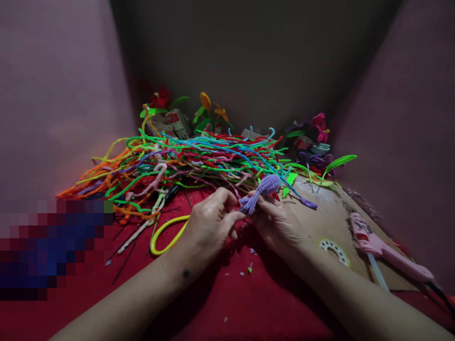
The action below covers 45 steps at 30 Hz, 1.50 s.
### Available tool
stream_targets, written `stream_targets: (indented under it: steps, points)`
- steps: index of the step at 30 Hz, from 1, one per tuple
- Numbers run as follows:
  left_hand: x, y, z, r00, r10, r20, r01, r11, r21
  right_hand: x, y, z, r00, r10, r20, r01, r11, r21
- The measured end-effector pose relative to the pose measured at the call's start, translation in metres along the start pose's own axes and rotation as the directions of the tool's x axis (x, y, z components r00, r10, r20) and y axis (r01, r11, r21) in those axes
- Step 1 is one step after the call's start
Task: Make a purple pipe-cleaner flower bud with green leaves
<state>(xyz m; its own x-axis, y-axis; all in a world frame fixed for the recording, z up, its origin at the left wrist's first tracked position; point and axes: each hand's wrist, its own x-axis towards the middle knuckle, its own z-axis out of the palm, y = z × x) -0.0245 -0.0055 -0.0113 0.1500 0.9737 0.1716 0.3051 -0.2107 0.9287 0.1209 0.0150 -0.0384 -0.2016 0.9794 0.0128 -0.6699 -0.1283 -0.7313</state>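
Observation:
Both my hands meet over a red cloth (220,293) and hold a small lilac pipe-cleaner shape (261,190) between them. My left hand (209,222) pinches its lower looped end with thumb and fingers closed. My right hand (279,222) grips it from the right, fingers curled under the rounder upper part. A big heap of pipe cleaners (185,163) in many colours lies just behind the hands.
Yellow-handled scissors (167,234) lie left of my left hand. A pink glue gun (386,251) rests on a cardboard sheet (330,208) at the right, beside a small white curved piece (334,250). Finished pipe-cleaner flowers (209,111) stand at the back. Pink walls close in both sides.

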Motion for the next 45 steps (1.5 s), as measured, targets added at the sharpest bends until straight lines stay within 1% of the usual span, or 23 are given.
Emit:
stream_targets:
  steps: [2,4,8,10,12,15,17,19,22,24,25,27,30,33,36,38,40,42,43,45]
  points:
    - [0.000,0.001,0.000,0.999,-0.025,0.023,0.025,1.000,-0.009,0.000,0.000,0.000,1.000,-0.002,-0.007,0.002,1.000,-0.010]
    - [0.000,0.001,0.000,0.995,-0.078,0.069,0.080,0.996,-0.026,-0.001,-0.001,0.001,1.000,-0.006,-0.030,0.005,1.000,-0.024]
    - [-0.001,0.002,0.003,0.961,-0.196,0.194,0.223,0.967,-0.125,-0.002,-0.002,0.004,0.997,0.013,-0.075,-0.017,0.999,-0.049]
    - [-0.001,0.002,0.003,0.954,-0.217,0.207,0.247,0.960,-0.134,-0.002,-0.003,0.004,0.997,0.021,-0.070,-0.023,0.999,-0.038]
    - [0.000,0.003,0.001,0.954,-0.224,0.199,0.247,0.964,-0.101,-0.002,-0.002,0.005,0.998,0.017,-0.056,-0.019,0.999,-0.035]
    - [0.003,0.005,-0.005,0.969,-0.185,0.164,0.193,0.981,-0.034,-0.003,-0.001,0.004,0.999,-0.009,-0.044,0.006,0.998,-0.068]
    - [0.006,0.006,-0.009,0.990,-0.104,0.093,0.101,0.994,0.034,-0.004,0.001,0.005,0.998,-0.038,-0.043,0.035,0.996,-0.078]
    - [0.009,0.008,-0.008,1.000,-0.001,0.021,-0.002,0.993,0.116,-0.005,0.002,0.008,0.997,-0.051,-0.051,0.047,0.996,-0.072]
    - [0.010,0.008,0.000,0.993,0.116,0.022,-0.118,0.969,0.216,-0.006,0.004,0.012,0.996,-0.040,-0.075,0.037,0.998,-0.042]
    - [0.009,0.009,0.007,0.980,0.194,0.037,-0.195,0.922,0.333,-0.006,0.005,0.013,0.996,-0.032,-0.086,0.031,0.999,-0.014]
    - [0.008,0.009,0.010,0.972,0.230,0.046,-0.228,0.883,0.411,-0.006,0.006,0.013,0.995,-0.026,-0.093,0.026,1.000,-0.004]
    - [0.006,0.010,0.015,0.958,0.280,0.067,-0.267,0.777,0.570,-0.005,0.008,0.012,0.993,-0.019,-0.117,0.018,1.000,-0.009]
    - [0.003,0.011,0.021,0.941,0.313,0.127,-0.294,0.577,0.762,-0.005,0.009,0.009,0.981,-0.017,-0.194,0.013,1.000,-0.019]
    - [0.003,0.008,0.027,0.909,0.372,0.190,-0.336,0.379,0.862,-0.005,0.009,0.009,0.972,-0.024,-0.232,0.031,0.999,0.026]
    - [0.005,-0.001,0.031,0.837,0.490,0.244,-0.398,0.237,0.886,-0.005,0.008,0.010,0.975,-0.035,-0.221,0.053,0.996,0.078]
    - [0.008,-0.005,0.031,0.784,0.558,0.272,-0.435,0.180,0.882,-0.004,0.007,0.010,0.978,-0.041,-0.203,0.060,0.994,0.091]
    - [0.010,-0.007,0.029,0.746,0.600,0.289,-0.455,0.144,0.879,-0.004,0.007,0.010,0.982,-0.046,-0.181,0.062,0.994,0.085]
    - [0.012,-0.005,0.026,0.734,0.613,0.294,-0.467,0.140,0.873,-0.004,0.007,0.010,0.983,-0.047,-0.178,0.061,0.995,0.075]
    - [0.013,-0.004,0.025,0.736,0.612,0.289,-0.471,0.155,0.869,-0.004,0.008,0.009,0.982,-0.042,-0.187,0.057,0.996,0.074]
    - [0.014,-0.002,0.023,0.749,0.606,0.268,-0.480,0.217,0.850,-0.003,0.009,0.008,0.979,-0.023,-0.204,0.042,0.995,0.089]
